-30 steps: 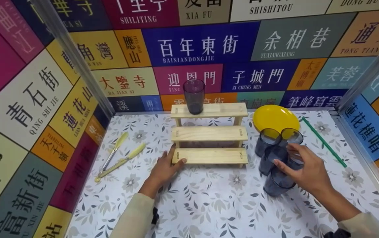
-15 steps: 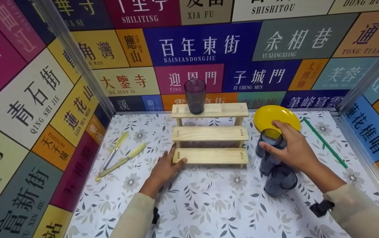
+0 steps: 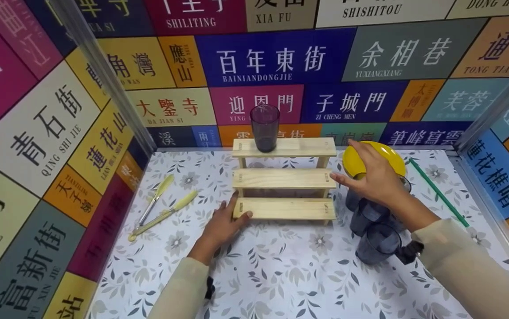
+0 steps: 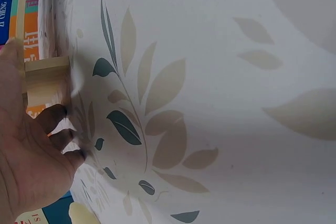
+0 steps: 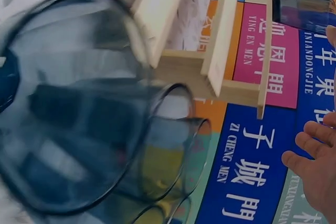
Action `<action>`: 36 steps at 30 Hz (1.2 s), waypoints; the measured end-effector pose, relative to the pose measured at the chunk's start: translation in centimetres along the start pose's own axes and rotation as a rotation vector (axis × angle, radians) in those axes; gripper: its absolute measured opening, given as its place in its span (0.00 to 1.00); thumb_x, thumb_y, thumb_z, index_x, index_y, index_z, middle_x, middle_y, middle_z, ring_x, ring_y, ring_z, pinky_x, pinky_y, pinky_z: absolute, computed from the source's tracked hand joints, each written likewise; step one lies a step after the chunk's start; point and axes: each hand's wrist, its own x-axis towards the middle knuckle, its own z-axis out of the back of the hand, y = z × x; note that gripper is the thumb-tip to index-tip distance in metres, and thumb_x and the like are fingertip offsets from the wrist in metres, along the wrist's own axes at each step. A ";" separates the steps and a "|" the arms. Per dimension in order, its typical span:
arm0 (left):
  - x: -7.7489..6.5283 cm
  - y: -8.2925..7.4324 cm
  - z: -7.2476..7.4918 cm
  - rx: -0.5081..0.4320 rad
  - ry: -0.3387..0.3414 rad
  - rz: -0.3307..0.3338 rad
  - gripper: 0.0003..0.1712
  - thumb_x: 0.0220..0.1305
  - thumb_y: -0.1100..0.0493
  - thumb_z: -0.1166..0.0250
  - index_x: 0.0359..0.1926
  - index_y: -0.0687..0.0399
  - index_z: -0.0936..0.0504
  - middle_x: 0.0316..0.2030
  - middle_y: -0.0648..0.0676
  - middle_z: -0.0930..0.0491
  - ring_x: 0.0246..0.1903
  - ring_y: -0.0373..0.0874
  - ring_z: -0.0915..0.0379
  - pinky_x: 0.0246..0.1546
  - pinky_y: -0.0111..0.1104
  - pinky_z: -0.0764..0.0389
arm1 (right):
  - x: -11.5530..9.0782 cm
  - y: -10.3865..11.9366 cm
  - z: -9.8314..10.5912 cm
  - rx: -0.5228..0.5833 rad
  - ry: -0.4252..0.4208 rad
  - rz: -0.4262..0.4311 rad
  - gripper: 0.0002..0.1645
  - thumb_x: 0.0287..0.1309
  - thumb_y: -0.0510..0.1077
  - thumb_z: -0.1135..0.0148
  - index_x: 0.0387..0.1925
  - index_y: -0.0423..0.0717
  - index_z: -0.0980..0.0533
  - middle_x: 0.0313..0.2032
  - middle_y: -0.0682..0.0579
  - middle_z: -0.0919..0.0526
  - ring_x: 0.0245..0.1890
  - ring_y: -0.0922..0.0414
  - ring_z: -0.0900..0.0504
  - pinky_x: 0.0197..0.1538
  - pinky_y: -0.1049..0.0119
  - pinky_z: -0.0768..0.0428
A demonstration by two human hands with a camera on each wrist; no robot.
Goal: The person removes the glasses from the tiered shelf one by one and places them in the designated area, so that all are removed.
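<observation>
A three-tier wooden stand (image 3: pixel 284 178) stands mid-table, with one dark tumbler (image 3: pixel 265 130) upright on the left of its top tier. My left hand (image 3: pixel 222 226) grips the left end of the lowest tier, thumb along the front and fingers by the side; the left wrist view shows its fingertips beside a stand leg (image 4: pixel 47 69). My right hand (image 3: pixel 376 181) is held over several dark tumblers (image 3: pixel 378 246) grouped at the right, its thumb and fingers spread and nothing between them. In the right wrist view, the hand (image 5: pixel 317 161) is apart from the close, large tumbler (image 5: pixel 68 108).
Behind the tumblers lies a yellow plate (image 3: pixel 395 161), partly covered by my right hand. A thin green stick (image 3: pixel 438 191) lies to its right. Yellow-tipped tongs (image 3: pixel 161 217) rest spread on the left. Sign-patterned walls (image 3: pixel 276 57) enclose the back and sides.
My right hand has moved from the front tumblers over the back ones, then left and up toward the stand, fingers spread. The left hand stays at the lowest tier.
</observation>
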 end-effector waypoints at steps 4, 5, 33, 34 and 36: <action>-0.1 0.1 -0.1 -0.012 0.000 0.014 0.55 0.76 0.18 0.47 0.91 0.30 0.54 0.87 0.71 0.48 0.82 0.83 0.48 0.78 0.73 0.37 | 1.5 0.9 -0.5 0.000 0.032 0.002 0.64 0.65 0.72 0.25 0.89 0.51 0.43 0.85 0.37 0.37 0.83 0.30 0.36 0.79 0.23 0.36; -0.1 0.2 -0.1 -0.013 -0.001 0.016 0.55 0.75 0.18 0.47 0.91 0.30 0.54 0.87 0.71 0.48 0.82 0.83 0.49 0.78 0.73 0.37 | 1.8 1.1 -0.6 0.003 0.038 0.001 0.64 0.64 0.73 0.25 0.89 0.52 0.43 0.85 0.38 0.38 0.83 0.30 0.37 0.79 0.23 0.36; 0.1 -0.4 0.4 -0.087 0.026 0.030 0.43 0.85 0.29 0.54 0.91 0.36 0.47 0.87 0.70 0.46 0.85 0.77 0.52 0.82 0.71 0.43 | 10.0 9.0 -6.4 0.108 0.074 0.007 0.69 0.61 0.80 0.28 0.89 0.50 0.43 0.84 0.39 0.35 0.84 0.36 0.35 0.82 0.32 0.34; 0.1 -0.4 0.4 -0.094 0.028 0.033 0.42 0.86 0.29 0.54 0.90 0.37 0.46 0.87 0.70 0.46 0.85 0.76 0.52 0.82 0.71 0.43 | 10.3 9.3 -6.4 0.117 0.071 -0.002 0.69 0.61 0.81 0.28 0.88 0.51 0.43 0.84 0.40 0.34 0.83 0.37 0.34 0.82 0.32 0.34; 0.1 -0.4 0.4 -0.111 0.028 0.042 0.42 0.86 0.29 0.53 0.90 0.38 0.45 0.87 0.69 0.46 0.86 0.75 0.53 0.83 0.70 0.45 | 10.7 9.9 -6.5 0.133 0.067 -0.015 0.69 0.60 0.81 0.28 0.88 0.52 0.43 0.84 0.42 0.34 0.83 0.38 0.33 0.82 0.32 0.32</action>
